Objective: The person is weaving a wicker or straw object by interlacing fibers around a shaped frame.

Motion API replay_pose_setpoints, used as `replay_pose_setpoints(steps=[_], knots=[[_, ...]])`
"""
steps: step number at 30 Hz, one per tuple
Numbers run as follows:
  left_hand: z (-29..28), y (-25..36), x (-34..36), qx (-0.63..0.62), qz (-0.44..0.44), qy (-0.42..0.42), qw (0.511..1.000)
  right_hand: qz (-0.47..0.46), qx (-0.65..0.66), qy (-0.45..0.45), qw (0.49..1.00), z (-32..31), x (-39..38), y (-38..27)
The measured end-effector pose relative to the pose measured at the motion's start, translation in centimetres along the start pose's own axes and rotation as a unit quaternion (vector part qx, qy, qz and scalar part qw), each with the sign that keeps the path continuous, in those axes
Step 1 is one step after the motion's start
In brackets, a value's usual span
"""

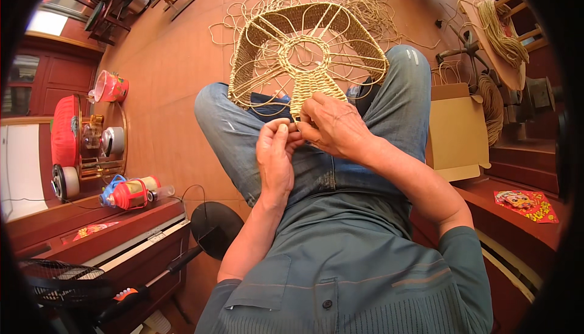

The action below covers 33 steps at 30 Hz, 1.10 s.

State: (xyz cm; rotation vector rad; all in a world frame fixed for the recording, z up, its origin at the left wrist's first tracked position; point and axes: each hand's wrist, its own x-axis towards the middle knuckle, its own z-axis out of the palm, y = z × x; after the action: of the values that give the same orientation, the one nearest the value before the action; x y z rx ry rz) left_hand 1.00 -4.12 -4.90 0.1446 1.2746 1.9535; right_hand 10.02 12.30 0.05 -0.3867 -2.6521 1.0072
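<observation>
A straw-coloured woven basket (243,54) rests across my knees, with a tall braided rim and an openwork pattern of cords around a central ring. From the ring a tightly woven band (313,87) widens toward me. My right hand (334,124) bends over the near edge of this band, fingers pinched at its corner. Close beside it, my left hand (277,151) has thumb and fingertips pressed together at the same corner. A bit of cord shows between the two hands; the exact grip of each is partly hidden by the fingers.
Loose cord (368,5) lies heaped on the tiled floor beyond the basket. To the right are an open cardboard box (456,130) and a board with hanks of cord (499,30). A red bucket (111,86), a red thermos (131,193) and a fan (61,282) stand at left.
</observation>
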Motion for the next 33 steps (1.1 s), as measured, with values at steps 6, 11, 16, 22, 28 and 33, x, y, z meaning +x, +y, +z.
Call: replay_pose_setpoints(steps=[6,11,16,22,28,33], knots=[[1.3,2.5,0.0,0.331,0.192,0.015,0.924,0.001,0.014,-0.061,0.998,-1.2,1.0,0.1],[3.1,4.5,0.1,0.524,0.339,-0.063,0.778,0.070,0.246,-0.119,0.959,-3.6,1.3,0.2],[3.7,7.5,-0.9,0.338,0.097,-0.199,0.914,0.094,0.409,-0.137,0.897,-8.2,-0.5,0.2],[1.6,13.1,-1.4,0.155,0.112,-0.216,0.957,0.186,0.533,-0.051,0.824,-8.6,-2.7,2.9],[-0.2,18.0,-2.6,0.210,0.136,-0.113,0.962,0.306,0.431,0.051,0.847,-3.7,-5.3,4.6],[1.2,18.1,-2.9,0.452,0.078,-0.029,0.888,0.352,0.551,0.054,0.755,-2.3,-5.2,4.2]])
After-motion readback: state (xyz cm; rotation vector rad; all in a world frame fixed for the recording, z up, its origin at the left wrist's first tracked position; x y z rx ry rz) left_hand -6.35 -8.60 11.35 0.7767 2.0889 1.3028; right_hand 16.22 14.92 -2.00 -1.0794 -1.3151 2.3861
